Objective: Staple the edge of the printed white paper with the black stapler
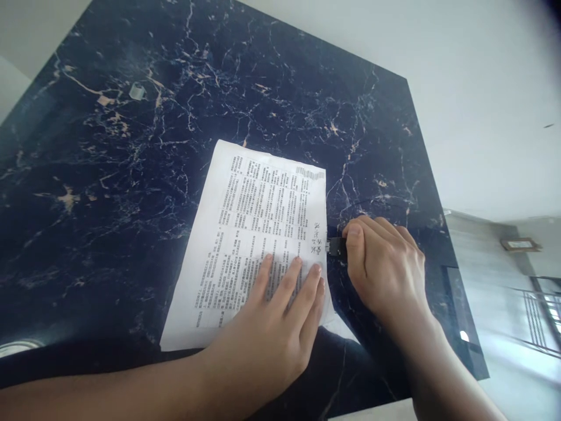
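Note:
A stack of printed paper sheets (258, 193) lies on the dark blue marble-patterned table, with a barcode at its upper right corner and handwriting near its right edge. My left hand (284, 321) rests flat across the lower part of the sheets, fingers stretched and spread. At the right edge of the paper, my right hand (385, 263) is closed around a black stapler (336, 247). Its metal front end meets the paper's edge beside the handwriting. Most of the stapler's body is hidden inside my fist.
A small pale box-like thing (137, 91) sits on the table (109, 193) towards the far left. Partly visible at the lower left edge is a round whitish object (20, 347). The table's far edge runs along the top right, with pale floor beyond.

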A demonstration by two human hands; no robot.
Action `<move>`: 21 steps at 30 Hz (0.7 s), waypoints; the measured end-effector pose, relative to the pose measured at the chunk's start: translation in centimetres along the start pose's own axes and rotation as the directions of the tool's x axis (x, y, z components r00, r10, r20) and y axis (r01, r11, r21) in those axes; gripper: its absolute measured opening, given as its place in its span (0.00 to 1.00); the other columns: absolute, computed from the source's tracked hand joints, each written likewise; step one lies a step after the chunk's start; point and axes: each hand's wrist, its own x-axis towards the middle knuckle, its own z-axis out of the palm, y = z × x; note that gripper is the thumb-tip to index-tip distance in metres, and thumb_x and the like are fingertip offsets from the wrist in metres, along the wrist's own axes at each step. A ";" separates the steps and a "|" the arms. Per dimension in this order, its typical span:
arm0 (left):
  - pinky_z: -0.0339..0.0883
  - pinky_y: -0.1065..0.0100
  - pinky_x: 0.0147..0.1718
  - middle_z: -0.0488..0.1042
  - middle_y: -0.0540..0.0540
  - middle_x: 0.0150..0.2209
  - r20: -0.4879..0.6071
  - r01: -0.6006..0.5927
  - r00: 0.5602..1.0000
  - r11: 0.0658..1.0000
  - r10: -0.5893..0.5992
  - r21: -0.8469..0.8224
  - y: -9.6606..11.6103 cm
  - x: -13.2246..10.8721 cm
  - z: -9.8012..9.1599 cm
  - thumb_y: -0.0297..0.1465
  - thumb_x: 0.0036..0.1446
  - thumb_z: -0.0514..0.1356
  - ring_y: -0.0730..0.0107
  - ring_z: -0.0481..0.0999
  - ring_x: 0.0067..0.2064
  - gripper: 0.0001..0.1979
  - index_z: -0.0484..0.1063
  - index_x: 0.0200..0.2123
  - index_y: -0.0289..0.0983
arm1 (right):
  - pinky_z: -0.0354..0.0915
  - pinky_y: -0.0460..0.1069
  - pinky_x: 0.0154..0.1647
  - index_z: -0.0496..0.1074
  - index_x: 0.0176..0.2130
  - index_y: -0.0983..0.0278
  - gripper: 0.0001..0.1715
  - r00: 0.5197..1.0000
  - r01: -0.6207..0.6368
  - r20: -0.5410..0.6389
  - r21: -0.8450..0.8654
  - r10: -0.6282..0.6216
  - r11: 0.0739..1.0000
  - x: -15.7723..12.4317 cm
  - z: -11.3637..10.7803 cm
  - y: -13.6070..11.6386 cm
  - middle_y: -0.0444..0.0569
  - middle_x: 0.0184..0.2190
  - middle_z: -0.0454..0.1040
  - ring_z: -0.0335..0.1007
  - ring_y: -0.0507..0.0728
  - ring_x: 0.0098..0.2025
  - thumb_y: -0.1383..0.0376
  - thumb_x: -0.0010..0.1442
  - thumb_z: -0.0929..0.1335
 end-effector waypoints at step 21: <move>0.60 0.32 0.64 0.59 0.28 0.71 -0.008 0.009 1.000 1.000 -0.010 -0.012 0.0 0.0 0.0 0.30 0.70 0.54 0.34 0.62 0.70 0.28 0.61 0.70 0.25 | 0.51 0.54 0.34 0.63 0.32 0.60 0.19 0.999 0.054 0.010 -0.093 -0.054 0.994 0.3 0.1 -0.3 0.49 0.28 0.69 0.61 0.58 0.32 0.65 0.75 0.57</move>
